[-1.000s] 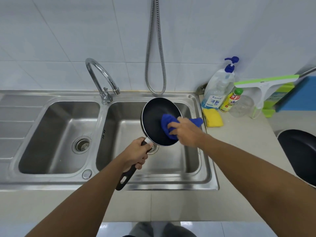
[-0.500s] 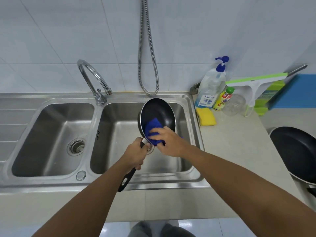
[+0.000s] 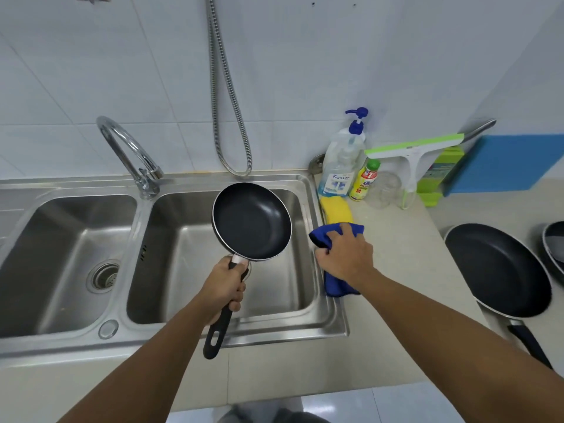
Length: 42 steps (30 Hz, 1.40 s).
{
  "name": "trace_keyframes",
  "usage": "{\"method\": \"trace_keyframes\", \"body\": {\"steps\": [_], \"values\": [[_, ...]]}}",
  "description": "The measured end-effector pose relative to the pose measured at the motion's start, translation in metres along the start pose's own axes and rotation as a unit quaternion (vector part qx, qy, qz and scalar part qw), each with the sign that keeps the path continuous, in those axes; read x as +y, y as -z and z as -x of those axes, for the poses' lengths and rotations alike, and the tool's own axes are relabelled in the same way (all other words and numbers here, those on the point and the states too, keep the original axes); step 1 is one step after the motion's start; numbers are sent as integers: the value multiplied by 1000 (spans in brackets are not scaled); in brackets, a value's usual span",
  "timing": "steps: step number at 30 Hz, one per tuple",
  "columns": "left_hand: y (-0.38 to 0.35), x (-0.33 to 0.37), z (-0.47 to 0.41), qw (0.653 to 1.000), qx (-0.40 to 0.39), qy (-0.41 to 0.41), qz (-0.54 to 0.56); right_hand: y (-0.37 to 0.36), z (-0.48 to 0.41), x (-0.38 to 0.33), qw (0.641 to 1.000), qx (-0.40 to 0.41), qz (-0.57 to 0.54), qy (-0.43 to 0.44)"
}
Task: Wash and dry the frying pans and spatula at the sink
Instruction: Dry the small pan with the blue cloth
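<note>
My left hand (image 3: 224, 285) grips the black handle of a small black frying pan (image 3: 251, 221), holding it above the right sink basin (image 3: 189, 270) with its inside facing up. My right hand (image 3: 345, 254) holds a blue cloth (image 3: 332, 236) over the right rim of the sink, clear of the pan. A larger black frying pan (image 3: 497, 270) lies on the counter at the right, handle toward me. The edge of a third dark pan (image 3: 554, 245) shows at the far right. No spatula is in view.
A curved tap (image 3: 128, 151) stands between the two basins, and a metal hose (image 3: 229, 117) hangs on the tiled wall. Behind the sink's right corner sit a yellow sponge (image 3: 335, 210), a pump soap bottle (image 3: 343, 160), a small yellow bottle (image 3: 364, 181) and a green squeegee (image 3: 412, 160).
My right hand has lifted the blue cloth out of the pan and carried it right to the sink rim. The pan now faces up, empty.
</note>
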State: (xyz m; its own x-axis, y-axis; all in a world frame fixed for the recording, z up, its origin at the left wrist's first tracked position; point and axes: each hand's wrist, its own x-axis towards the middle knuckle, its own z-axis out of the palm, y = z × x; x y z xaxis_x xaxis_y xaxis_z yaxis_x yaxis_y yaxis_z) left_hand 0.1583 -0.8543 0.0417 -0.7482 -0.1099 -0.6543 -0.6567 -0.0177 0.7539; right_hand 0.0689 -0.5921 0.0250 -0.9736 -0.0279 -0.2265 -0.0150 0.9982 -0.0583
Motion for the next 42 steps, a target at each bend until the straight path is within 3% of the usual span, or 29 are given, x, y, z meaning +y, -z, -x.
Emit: {"method": "trace_keyframes", "body": {"steps": [2, 7, 14, 18, 20, 22, 25, 27, 30, 34, 38, 42], "values": [[-7, -1, 2, 1000, -5, 0, 8, -18, 5, 12, 997, -41, 59, 18], [-23, -5, 6, 999, -14, 16, 36, -63, 12, 42, 983, -100, 34, 151], [-32, -11, 20, 998, -21, 19, 48, -54, -1, 60, 971, -137, 84, 179], [-30, -12, 26, 998, -26, 20, 58, -36, -9, 50, 978, -155, 56, 126], [-28, -12, 28, 998, -32, 19, 58, -17, -5, 24, 991, -42, -84, 93], [-26, -10, 30, 997, -38, 18, 60, -2, 2, -10, 952, 45, -299, 49], [-25, -4, 34, 996, -53, 16, 70, 12, 2, -49, 890, 1, -456, -6], [-25, 0, 37, 995, -62, 10, 78, 15, 2, -60, 869, 16, -492, -45], [-23, 5, 39, 995, -81, -8, 64, 19, -3, -59, 870, 43, -484, -86], [-26, 12, 38, 994, -108, -14, -5, 0, -23, -29, 855, 16, -504, -126], [-43, 11, 38, 991, -129, 9, -24, 41, 5, -14, 835, 2, -529, -155], [-71, 9, 36, 986, -147, 8, -83, 46, 5, 25, 842, -2, -513, -167]]}}
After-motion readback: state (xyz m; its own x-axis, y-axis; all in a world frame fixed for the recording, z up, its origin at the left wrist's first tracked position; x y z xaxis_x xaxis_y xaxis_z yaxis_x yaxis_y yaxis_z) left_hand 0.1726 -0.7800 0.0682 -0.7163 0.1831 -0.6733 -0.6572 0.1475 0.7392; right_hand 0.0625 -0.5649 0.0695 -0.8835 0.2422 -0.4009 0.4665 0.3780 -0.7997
